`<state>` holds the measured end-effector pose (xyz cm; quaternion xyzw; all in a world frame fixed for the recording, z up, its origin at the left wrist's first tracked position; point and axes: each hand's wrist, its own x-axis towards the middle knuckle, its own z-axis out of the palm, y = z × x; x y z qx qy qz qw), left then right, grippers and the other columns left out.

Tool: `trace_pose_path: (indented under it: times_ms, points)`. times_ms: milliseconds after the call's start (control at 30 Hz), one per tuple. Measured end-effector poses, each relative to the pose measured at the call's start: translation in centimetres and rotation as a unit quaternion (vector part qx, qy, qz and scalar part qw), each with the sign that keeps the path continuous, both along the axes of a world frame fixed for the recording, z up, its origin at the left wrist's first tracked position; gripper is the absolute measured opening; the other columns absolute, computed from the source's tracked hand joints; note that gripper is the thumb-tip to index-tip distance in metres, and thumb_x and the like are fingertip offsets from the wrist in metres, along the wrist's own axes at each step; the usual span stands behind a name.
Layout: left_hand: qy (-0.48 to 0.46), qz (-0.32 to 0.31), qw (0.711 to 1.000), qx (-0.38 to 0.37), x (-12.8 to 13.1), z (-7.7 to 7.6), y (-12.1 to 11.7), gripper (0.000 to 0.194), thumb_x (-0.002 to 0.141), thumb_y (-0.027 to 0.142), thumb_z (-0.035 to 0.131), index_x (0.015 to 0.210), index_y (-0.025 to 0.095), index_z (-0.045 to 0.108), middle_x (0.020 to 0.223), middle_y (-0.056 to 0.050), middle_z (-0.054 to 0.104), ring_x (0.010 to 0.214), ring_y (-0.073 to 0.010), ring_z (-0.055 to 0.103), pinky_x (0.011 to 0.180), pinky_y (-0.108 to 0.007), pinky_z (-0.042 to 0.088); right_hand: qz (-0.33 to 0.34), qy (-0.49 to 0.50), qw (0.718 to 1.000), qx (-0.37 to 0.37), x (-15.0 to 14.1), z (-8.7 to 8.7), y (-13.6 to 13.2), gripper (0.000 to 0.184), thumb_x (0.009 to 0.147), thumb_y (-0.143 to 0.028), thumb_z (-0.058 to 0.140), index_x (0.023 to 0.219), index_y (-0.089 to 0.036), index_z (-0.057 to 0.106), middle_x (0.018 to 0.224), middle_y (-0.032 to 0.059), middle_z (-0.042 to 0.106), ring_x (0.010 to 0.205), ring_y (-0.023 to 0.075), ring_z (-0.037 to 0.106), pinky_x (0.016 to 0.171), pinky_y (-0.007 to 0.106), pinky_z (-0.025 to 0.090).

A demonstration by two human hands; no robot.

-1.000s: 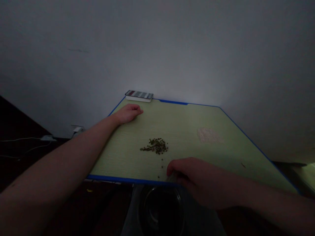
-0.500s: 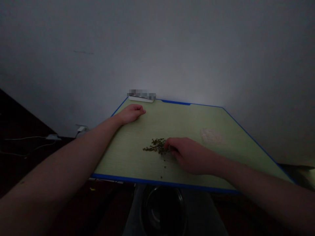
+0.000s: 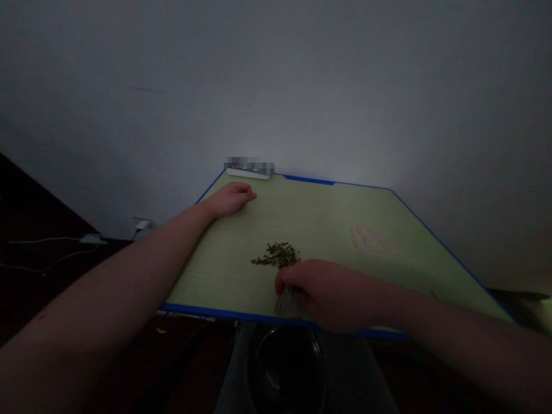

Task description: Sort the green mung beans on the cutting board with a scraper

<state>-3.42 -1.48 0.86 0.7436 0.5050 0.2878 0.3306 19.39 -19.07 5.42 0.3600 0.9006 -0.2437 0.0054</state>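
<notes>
The right hand [image 3: 330, 295] sits at the near edge of the bench [image 3: 328, 221], just below a small heap of dark green beans [image 3: 278, 255], and it is apart from the heap rather than in it. Its fingers curl downward over a pale grey tuft [image 3: 287, 303] that looks like a small brush, though the dim light and blur leave that unsure, and I cannot tell whether the hand is gripping it or only covering it. The heap lies near the middle of the green bench, a loose mound trailing thinly to the left, and the hand hides whatever lies directly under it. The left hand [image 3: 230, 199] rests relaxed near the far left corner, loosely curled and holding nothing. Further right on the bench is a pale patch of fine grains [image 3: 371, 238]. A dark round bowl [image 3: 284, 368] sits below the near edge, directly beneath the right hand's fingers, and a white object [image 3: 248, 173] sits at the far edge.
</notes>
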Motion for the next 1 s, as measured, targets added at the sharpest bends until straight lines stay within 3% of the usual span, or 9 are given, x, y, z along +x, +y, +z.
trace_pose_path:
  times_ms: [200,300,333,400,500,600,733,1000]
  points:
    - [0.003,-0.005,1.000,0.002,0.0,0.1,0.0,0.027,0.072,0.041,0.050,0.059,0.018,0.045,0.044,0.005,0.037,0.042,-0.0078,0.031,0.044,-0.023,0.023,-0.078,0.032,0.996,-0.028,1.2,0.2,-2.3,0.029,0.079,-0.011,0.045,0.099,-0.024,0.061,0.091,0.0029,0.067,0.080,0.0158,0.060,0.067,0.025,0.043]
    - [0.000,-0.006,1.000,0.002,0.0,0.1,0.1,0.026,0.072,0.040,0.050,0.058,0.018,0.044,0.045,0.005,0.037,0.042,-0.0078,0.031,0.045,-0.023,0.024,-0.159,0.054,0.983,0.074,1.9,-0.6,-4.4,0.028,0.085,-0.016,0.043,0.106,-0.022,0.060,0.093,0.0046,0.068,0.080,0.0170,0.061,0.071,0.028,0.045]
    - [0.000,-0.007,1.000,0.000,0.0,0.1,0.1,0.026,0.072,0.039,0.050,0.058,0.018,0.044,0.045,0.005,0.037,0.043,-0.0078,0.031,0.045,-0.023,0.024,-0.149,0.049,0.980,0.127,1.9,-1.1,-5.1,0.027,0.085,-0.015,0.041,0.101,-0.020,0.062,0.089,0.0063,0.068,0.077,0.0182,0.061,0.070,0.030,0.045]
    - [-0.001,-0.006,1.000,-0.002,0.0,0.1,0.1,0.026,0.071,0.039,0.050,0.058,0.018,0.044,0.045,0.005,0.037,0.043,-0.0078,0.032,0.045,-0.024,0.025,-0.058,0.046,0.970,0.232,1.6,-2.4,-6.2,0.030,0.084,-0.012,0.040,0.104,-0.015,0.062,0.090,0.0108,0.069,0.080,0.0220,0.060,0.074,0.035,0.045]
    - [-0.004,-0.001,1.000,-0.003,0.0,0.0,0.2,0.027,0.071,0.041,0.050,0.058,0.018,0.044,0.045,0.005,0.037,0.043,-0.0079,0.032,0.045,-0.023,0.024,0.007,0.030,0.948,0.316,-0.2,-4.1,-6.8,0.033,0.082,-0.012,0.044,0.110,-0.011,0.060,0.095,0.0138,0.068,0.078,0.0236,0.059,0.068,0.036,0.046]
    - [0.003,0.000,1.000,0.002,-0.1,-0.2,0.3,0.028,0.071,0.043,0.050,0.058,0.018,0.044,0.045,0.005,0.036,0.043,-0.0076,0.032,0.044,-0.023,0.024,-0.009,0.033,0.920,0.390,-2.5,-5.0,-6.3,0.033,0.079,-0.013,0.048,0.109,-0.004,0.059,0.095,0.0172,0.066,0.079,0.0254,0.057,0.064,0.038,0.046]
    - [-0.003,-0.004,1.000,0.007,-0.2,-0.3,0.4,0.029,0.071,0.044,0.050,0.059,0.018,0.043,0.045,0.005,0.036,0.042,-0.0077,0.032,0.044,-0.023,0.023,-0.064,0.021,0.906,0.418,-3.4,-5.3,-5.6,0.031,0.076,-0.008,0.050,0.105,-0.003,0.060,0.088,0.0156,0.066,0.076,0.0239,0.057,0.061,0.037,0.047]
    - [-0.009,-0.011,1.000,-0.008,-0.1,-0.3,0.5,0.028,0.072,0.041,0.050,0.059,0.018,0.043,0.045,0.006,0.035,0.042,-0.0070,0.030,0.044,-0.023,0.023,-0.107,0.009,0.883,0.457,1.1,-5.4,-5.2,0.032,0.072,-0.001,0.047,0.097,-0.010,0.064,0.087,0.0102,0.069,0.077,0.0204,0.058,0.069,0.033,0.049]
